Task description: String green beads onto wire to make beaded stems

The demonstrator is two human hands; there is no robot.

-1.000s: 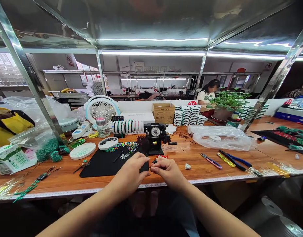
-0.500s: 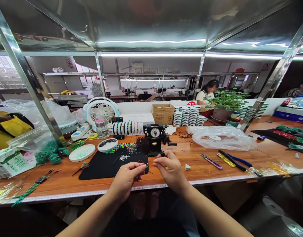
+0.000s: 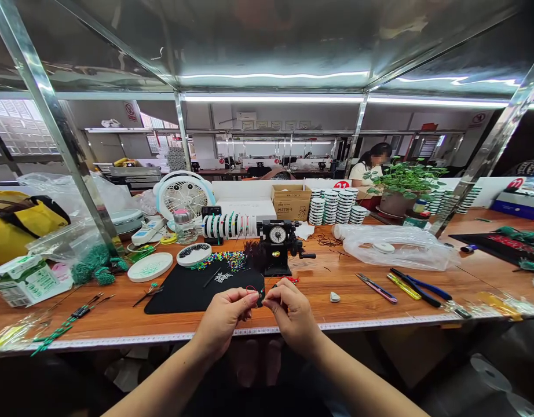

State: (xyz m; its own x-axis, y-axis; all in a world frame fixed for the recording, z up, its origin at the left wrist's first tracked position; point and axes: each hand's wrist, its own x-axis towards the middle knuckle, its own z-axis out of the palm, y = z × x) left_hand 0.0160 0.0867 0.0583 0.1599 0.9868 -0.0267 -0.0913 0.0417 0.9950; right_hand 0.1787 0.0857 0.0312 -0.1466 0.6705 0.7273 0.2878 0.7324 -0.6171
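My left hand [image 3: 227, 315], thumb and forefinger pinched, holds a thin cord [image 3: 251, 288] that shows as a small red loop above the fingertips. A tiny dark green bit, perhaps a bead, sits by its tip. My right hand [image 3: 292, 313] is closed in a pinch just beside it; what lies in those fingers is too small to make out. Both hands are above the table's front edge, by the right corner of a black mat [image 3: 175, 295]. On the mat lie colourful beads [image 3: 232, 260] and a small pile of white beads [image 3: 223, 277].
Behind my hands stands a black winding machine [image 3: 276, 249] with white spools [image 3: 229, 225]. A dish of black beads [image 3: 194, 255] and a white plate [image 3: 150, 267] are left. Tweezers [image 3: 376, 288], a yellow-handled tool [image 3: 404, 286] and pliers [image 3: 419, 286] lie right. A person [image 3: 371, 165] sits beyond.
My right hand has come left and closer to my left hand, its fingertips now almost meeting the left ones. The whole view has shifted slightly. My left hand keeps its pinch.
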